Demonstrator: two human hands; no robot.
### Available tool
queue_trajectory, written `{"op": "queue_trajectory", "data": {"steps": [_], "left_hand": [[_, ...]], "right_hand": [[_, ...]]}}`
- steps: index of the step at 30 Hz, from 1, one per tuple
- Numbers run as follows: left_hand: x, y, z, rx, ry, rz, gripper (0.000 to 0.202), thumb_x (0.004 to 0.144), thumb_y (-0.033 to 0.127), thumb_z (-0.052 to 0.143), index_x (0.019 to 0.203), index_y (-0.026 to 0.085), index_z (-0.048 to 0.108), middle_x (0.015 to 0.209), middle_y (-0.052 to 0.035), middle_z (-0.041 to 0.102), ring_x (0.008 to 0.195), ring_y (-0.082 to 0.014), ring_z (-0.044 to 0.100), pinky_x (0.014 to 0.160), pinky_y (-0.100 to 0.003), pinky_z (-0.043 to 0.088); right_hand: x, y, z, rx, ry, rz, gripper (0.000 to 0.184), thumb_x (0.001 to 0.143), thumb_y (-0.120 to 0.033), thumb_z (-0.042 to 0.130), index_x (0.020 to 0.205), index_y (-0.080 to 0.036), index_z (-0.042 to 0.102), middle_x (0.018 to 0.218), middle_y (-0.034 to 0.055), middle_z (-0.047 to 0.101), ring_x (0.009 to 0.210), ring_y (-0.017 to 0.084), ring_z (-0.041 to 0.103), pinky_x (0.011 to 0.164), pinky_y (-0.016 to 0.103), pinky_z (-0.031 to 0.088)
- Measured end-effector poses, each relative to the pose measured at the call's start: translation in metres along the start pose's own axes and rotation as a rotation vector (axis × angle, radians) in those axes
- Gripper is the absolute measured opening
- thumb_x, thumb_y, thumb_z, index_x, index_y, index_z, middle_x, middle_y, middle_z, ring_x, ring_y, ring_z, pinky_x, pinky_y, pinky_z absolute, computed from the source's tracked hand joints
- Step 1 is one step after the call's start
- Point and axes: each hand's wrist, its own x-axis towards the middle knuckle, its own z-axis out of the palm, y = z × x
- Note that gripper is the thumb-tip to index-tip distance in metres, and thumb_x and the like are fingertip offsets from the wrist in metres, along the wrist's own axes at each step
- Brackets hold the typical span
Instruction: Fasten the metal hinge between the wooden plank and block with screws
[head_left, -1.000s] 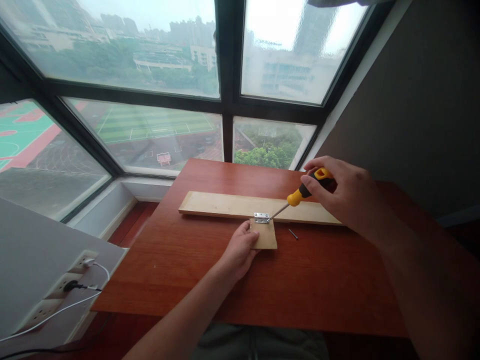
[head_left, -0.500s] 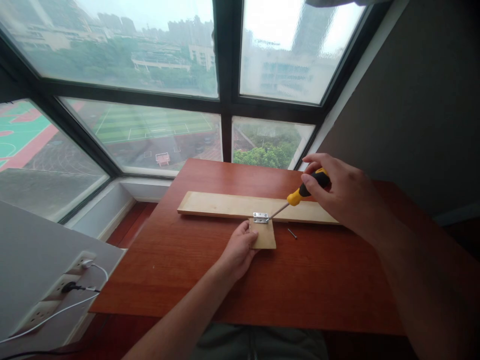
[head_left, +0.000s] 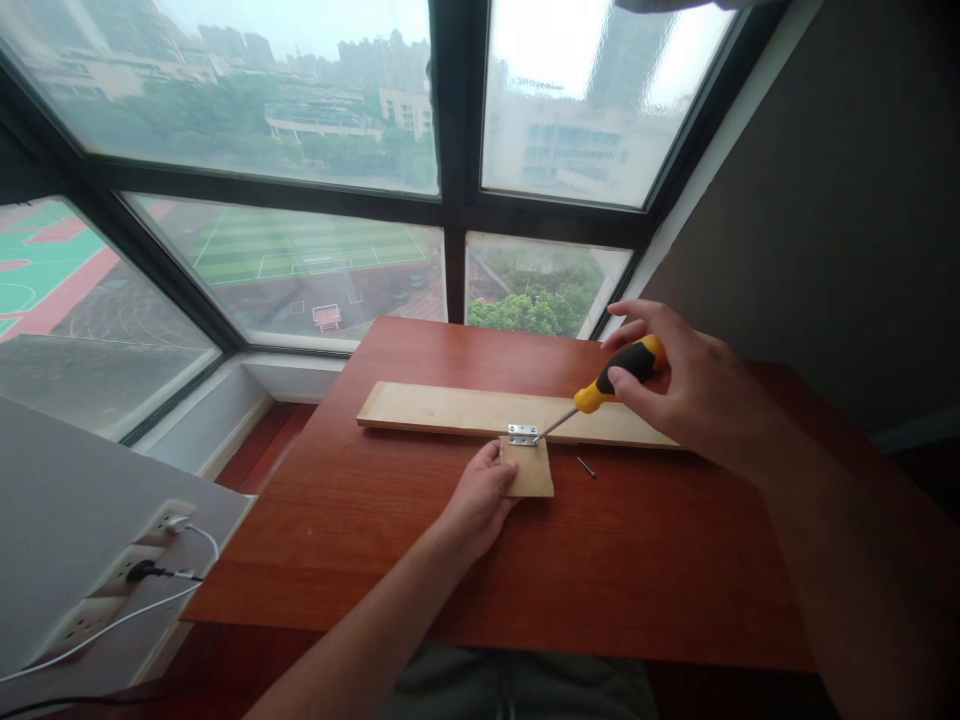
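The right hand point(head_left: 697, 400) grips by its fingertips the yellow-and-black handle of the screwdriver point(head_left: 626, 372). Its thin steel shaft slants down to the small shiny hinge point(head_left: 523, 434), which bridges the long pale plank point(head_left: 450, 408) and the small square wooden block point(head_left: 529, 472). The left hand point(head_left: 476, 500) clasps the block's left edge. At so shallow a slant the tip could skid off, scarring the soft wood or jabbing the nearby thumb. The block might also slide on the smooth reddish desk point(head_left: 600, 570).

screwdriver point(head_left: 616, 379): yellow-black handle | hinge point(head_left: 523, 434): silver | planks point(head_left: 450, 408): pale wood | table point(head_left: 375, 520): reddish-brown
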Motion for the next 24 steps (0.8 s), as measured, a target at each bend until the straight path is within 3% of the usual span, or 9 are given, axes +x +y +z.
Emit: {"op": "queue_trajectory", "data": {"steps": [5,10,13,18,21,24], "left_hand": [[-0.0006,0.0001,0.0008,0.0,-0.003,-0.007,0.035,0.076,0.001,0.058,0.108,0.014,0.063,0.105,-0.0116,0.07,0.085,-0.0171,0.067,0.074,-0.026,0.055],[-0.0004,0.0001,0.0009,-0.002,-0.006,0.002,0.034,0.074,0.001,0.06,0.105,0.014,0.063,0.102,-0.0109,0.07,0.083,-0.0165,0.067,0.074,-0.026,0.055],[-0.0003,0.0001,0.0005,-0.005,-0.006,0.004,0.034,0.073,0.002,0.062,0.104,0.014,0.064,0.101,-0.0106,0.07,0.084,-0.0168,0.067,0.074,-0.026,0.055],[-0.0006,0.0002,0.0006,-0.005,-0.003,-0.006,0.035,0.075,0.002,0.059,0.107,0.015,0.064,0.103,-0.0109,0.07,0.084,-0.0173,0.067,0.076,-0.027,0.055],[-0.0009,0.0007,0.0015,-0.003,0.008,-0.012,0.034,0.076,0.001,0.057,0.107,0.014,0.063,0.103,-0.011,0.07,0.085,-0.017,0.067,0.076,-0.027,0.055],[-0.0014,0.0015,0.0024,0.003,0.012,-0.013,0.034,0.076,0.0,0.056,0.106,0.014,0.063,0.102,-0.011,0.07,0.084,-0.0166,0.067,0.075,-0.026,0.055]], "right_hand": [[-0.0026,-0.0027,-0.0026,0.053,-0.049,-0.078,0.051,0.079,-0.025,0.059,0.129,-0.027,0.049,0.127,0.005,0.062,0.106,0.025,0.062,0.091,0.038,0.05],[0.001,-0.0032,0.003,-0.058,0.025,0.026,0.051,0.085,-0.043,0.059,0.131,-0.023,0.051,0.113,0.0084,0.068,0.094,0.028,0.066,0.084,0.044,0.051],[0.0015,-0.0024,0.003,-0.075,0.021,0.043,0.043,0.087,-0.038,0.056,0.127,-0.023,0.055,0.104,0.0077,0.07,0.085,0.026,0.066,0.079,0.043,0.052],[-0.0028,-0.0036,-0.001,0.026,0.014,-0.106,0.046,0.081,-0.023,0.057,0.126,-0.024,0.052,0.125,0.0091,0.063,0.105,0.028,0.062,0.088,0.041,0.05],[-0.0024,-0.0044,0.0004,0.001,0.038,-0.099,0.04,0.084,-0.027,0.056,0.123,-0.023,0.054,0.122,0.0099,0.065,0.105,0.029,0.063,0.089,0.043,0.049],[0.0003,-0.0035,0.0031,-0.09,0.063,-0.015,0.036,0.088,-0.038,0.054,0.12,-0.023,0.057,0.111,0.0095,0.069,0.094,0.03,0.066,0.081,0.045,0.051]]}}
